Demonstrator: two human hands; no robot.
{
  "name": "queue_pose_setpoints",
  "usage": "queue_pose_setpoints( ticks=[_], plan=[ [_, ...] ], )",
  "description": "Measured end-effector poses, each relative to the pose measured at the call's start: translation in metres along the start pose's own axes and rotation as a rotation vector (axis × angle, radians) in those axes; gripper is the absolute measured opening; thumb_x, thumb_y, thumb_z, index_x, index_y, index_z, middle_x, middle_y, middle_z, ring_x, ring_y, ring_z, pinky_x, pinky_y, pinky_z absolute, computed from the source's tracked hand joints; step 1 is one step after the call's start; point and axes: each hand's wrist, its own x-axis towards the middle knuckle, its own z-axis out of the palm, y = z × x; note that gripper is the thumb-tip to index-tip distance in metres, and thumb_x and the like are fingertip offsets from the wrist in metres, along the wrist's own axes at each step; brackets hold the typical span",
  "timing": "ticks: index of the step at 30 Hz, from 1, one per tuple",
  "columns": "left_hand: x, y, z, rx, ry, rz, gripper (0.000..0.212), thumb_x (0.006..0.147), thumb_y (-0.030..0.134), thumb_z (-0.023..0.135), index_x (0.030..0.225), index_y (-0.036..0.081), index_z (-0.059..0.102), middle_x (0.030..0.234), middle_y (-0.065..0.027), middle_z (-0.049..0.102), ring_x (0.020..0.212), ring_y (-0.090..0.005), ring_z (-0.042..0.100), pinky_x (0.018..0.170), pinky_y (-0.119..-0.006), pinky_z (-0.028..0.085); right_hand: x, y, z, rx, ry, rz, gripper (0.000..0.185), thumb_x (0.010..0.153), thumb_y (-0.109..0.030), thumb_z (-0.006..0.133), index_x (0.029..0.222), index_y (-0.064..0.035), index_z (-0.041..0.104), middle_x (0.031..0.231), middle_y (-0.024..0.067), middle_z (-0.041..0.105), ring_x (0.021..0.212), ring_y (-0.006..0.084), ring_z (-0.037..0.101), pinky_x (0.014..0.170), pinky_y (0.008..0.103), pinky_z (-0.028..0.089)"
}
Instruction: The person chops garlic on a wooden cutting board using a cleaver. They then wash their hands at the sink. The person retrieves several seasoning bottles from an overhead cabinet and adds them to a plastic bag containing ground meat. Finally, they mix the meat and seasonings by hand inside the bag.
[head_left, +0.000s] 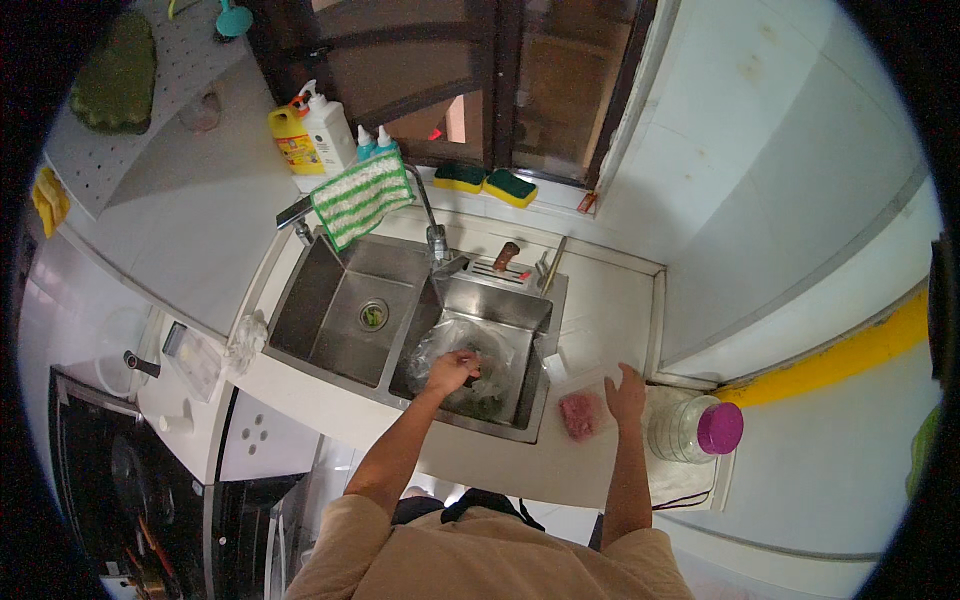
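My left hand (453, 373) reaches over the right basin (536, 390) of a steel double sink. Its fingers are curled on a crumpled clear plastic bag (442, 342), with the fingertips partly hidden. Under and around the bag, something greenish lies in the basin, too blurred to name. My right hand (625, 393) is over the counter to the right of the sink, fingers apart and holding nothing. Just left of it sits a pack of pinkish-red meat (579, 416) in clear plastic.
A large clear jar with a purple lid (720, 428) stands right of my right hand. The faucet (437, 244) rises behind the sink, near a knife holder (495, 271). A striped cloth (364, 199) hangs at the left basin. Two sponges (510, 187) lie on the windowsill.
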Motion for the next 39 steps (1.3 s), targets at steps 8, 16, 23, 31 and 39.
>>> queue_pose_setpoints(
  ticks=[8,16,23,31,39],
  plan=[
    [0.014,-0.020,0.017,0.123,0.151,0.076,0.075,0.082,0.051,0.056,0.134,0.001,0.037,0.128,-0.0193,0.050,0.115,-0.0307,0.051,0.095,-0.036,0.040,-0.023,0.031,0.012,0.080,-0.369,0.005,0.026,0.084,-0.010,0.052,0.108,-0.0038,0.045,0.089,0.0140,0.065,0.082,0.0322,0.063,0.069,0.0394,0.049],
    [-0.027,-0.009,0.029,-0.290,-0.213,0.025,0.073,0.085,0.056,0.052,0.135,0.004,0.038,0.131,-0.0120,0.046,0.120,-0.0245,0.044,0.096,-0.034,0.039,-0.049,-0.026,0.005,0.743,-0.515,-0.037,0.022,0.087,-0.002,0.043,0.108,-0.0028,0.040,0.089,0.0145,0.065,0.057,0.0111,0.053,0.048,0.0255,0.044],
    [-0.109,0.001,-0.024,-0.668,-0.463,0.074,0.073,0.087,0.054,0.050,0.141,0.010,0.026,0.138,-0.0100,0.037,0.118,-0.0233,0.045,0.093,-0.035,0.042,-0.042,-0.140,-0.006,0.783,-0.631,-0.118,0.030,0.084,0.004,0.043,0.113,-0.0040,0.040,0.094,0.0115,0.064,0.048,0.0058,0.044,0.042,0.0233,0.041],
    [-0.218,-0.053,-0.109,-0.833,-0.045,0.259,0.054,0.091,0.029,0.053,0.136,0.005,0.035,0.127,-0.0085,0.048,0.107,-0.0143,0.052,0.084,-0.027,0.047,-0.050,-0.302,-0.002,0.785,-0.917,-0.313,0.035,0.088,-0.007,0.051,0.121,-0.0014,0.041,0.097,0.0085,0.065,0.055,0.0103,0.053,0.046,0.0268,0.043],
    [-0.318,-0.115,-0.185,-0.862,0.245,0.328,0.065,0.089,0.046,0.050,0.136,0.005,0.033,0.131,-0.0118,0.045,0.120,-0.0234,0.045,0.098,-0.037,0.037,-0.109,-0.448,0.050,0.835,-1.154,-0.413,0.038,0.088,-0.014,0.058,0.121,-0.0021,0.043,0.092,0.0098,0.064,0.059,0.0107,0.052,0.053,0.0264,0.045]
  ],
)
